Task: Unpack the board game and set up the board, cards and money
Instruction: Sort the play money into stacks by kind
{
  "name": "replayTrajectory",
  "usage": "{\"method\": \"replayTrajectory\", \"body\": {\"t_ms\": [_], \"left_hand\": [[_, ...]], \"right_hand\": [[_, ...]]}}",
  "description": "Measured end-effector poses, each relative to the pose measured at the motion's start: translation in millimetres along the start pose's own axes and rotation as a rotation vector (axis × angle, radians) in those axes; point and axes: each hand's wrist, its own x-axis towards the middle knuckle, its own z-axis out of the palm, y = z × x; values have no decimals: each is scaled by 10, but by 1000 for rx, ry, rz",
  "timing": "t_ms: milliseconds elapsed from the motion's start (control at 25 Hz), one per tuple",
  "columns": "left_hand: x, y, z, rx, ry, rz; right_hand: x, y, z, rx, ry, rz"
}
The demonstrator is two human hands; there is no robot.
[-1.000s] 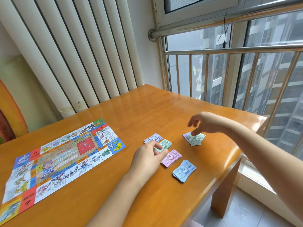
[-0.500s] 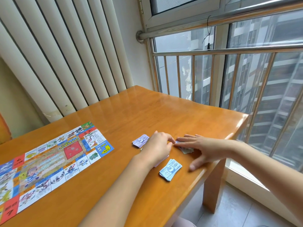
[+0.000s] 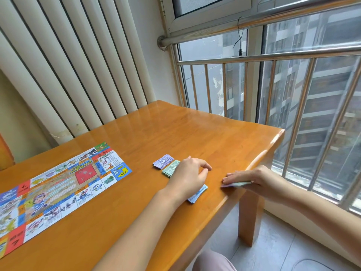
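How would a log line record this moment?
board: colourful paper game board flat | left hand: over paper money piles, grip hidden | right hand: flat on thin note stack at wooden table edge

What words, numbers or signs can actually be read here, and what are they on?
"?": on a red square of the game board.
Yellow arrow: on the board's blue corner square; its print is too blurred.
Print on the purple money stack and green money stack: too small to read.
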Motion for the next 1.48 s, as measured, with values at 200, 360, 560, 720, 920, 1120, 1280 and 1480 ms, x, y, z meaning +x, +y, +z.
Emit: {"method": "replayTrajectory", "body": {"t_ms": [200, 360, 560, 720, 920, 1120, 1280, 1480], "left_hand": [[8, -84, -128, -557, 81, -255], [11, -152, -326, -1110, -118, -425], [16, -400, -460, -1263, 11, -456], [50, -590, -564, -1187, 173, -505], [153, -796, -655, -1192, 465, -491], [251, -924, -557, -1196, 566, -494], [320, -1053, -526, -1233, 511, -487], [345, -1160, -531, -1235, 420, -488]], "right_hand": [[343, -201, 8, 61, 382, -54], [771, -420, 7, -101, 494, -281], [1132, -496, 173, -74, 439, -323], [1377, -513, 202, -71, 343, -312], [1763, -547, 167, 353, 463, -34], [2065, -520, 249, 493, 108, 209], [2227, -376, 370, 527, 97, 295], [2361, -250, 371, 625, 42, 310]]}}
